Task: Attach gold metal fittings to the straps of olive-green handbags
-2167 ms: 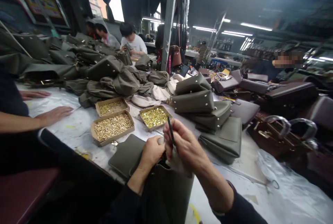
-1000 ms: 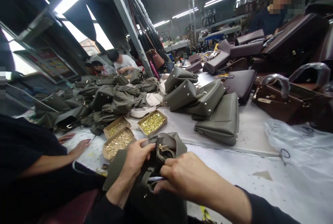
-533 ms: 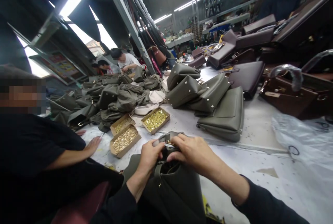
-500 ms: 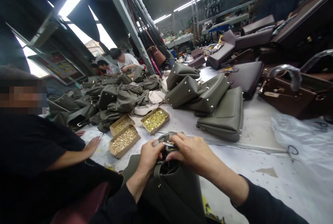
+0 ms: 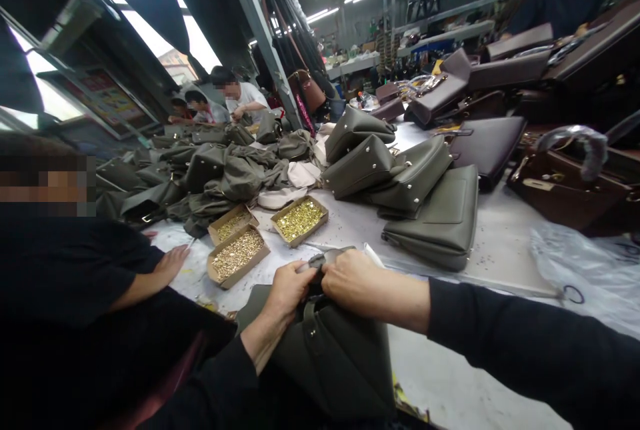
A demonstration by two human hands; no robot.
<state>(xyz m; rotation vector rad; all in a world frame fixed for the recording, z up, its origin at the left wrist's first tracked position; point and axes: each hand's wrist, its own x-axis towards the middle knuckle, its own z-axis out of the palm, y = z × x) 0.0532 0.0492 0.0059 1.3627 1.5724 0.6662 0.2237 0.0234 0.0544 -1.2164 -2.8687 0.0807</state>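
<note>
Left hand: Your left hand (image 5: 286, 293) pinches the top edge of the green bag (image 5: 347, 363) between thumb and finger.
Right hand: Your right hand (image 5: 353, 281) is curled tight on the same edge, just beside the left.
Green bag: It is close to you at the near edge of the table (image 5: 435, 350), with its loop (image 5: 310, 310) up top.
Just changed: A moment ago a thin shiny tool showed between your hands. Now it does not, and your right hand has turned, knuckles up.
White tip: A white tip (image 5: 373, 255) pokes out past your right hand; you cannot tell if it is the tool.
What it means: The work still looks to be on that same bit of edge, maybe with a firmer press.
Gold bits: Past your left hand sit the near tray (image 5: 250, 270), the far tray (image 5: 215, 238) and the right tray (image 5: 311, 233).
Helper: At the left, another person's hand (image 5: 174, 263) rests on the table.
More bags: A green stack (image 5: 450, 217) is at the right, a green heap (image 5: 237, 173) far left, and brown bags far right.
</note>
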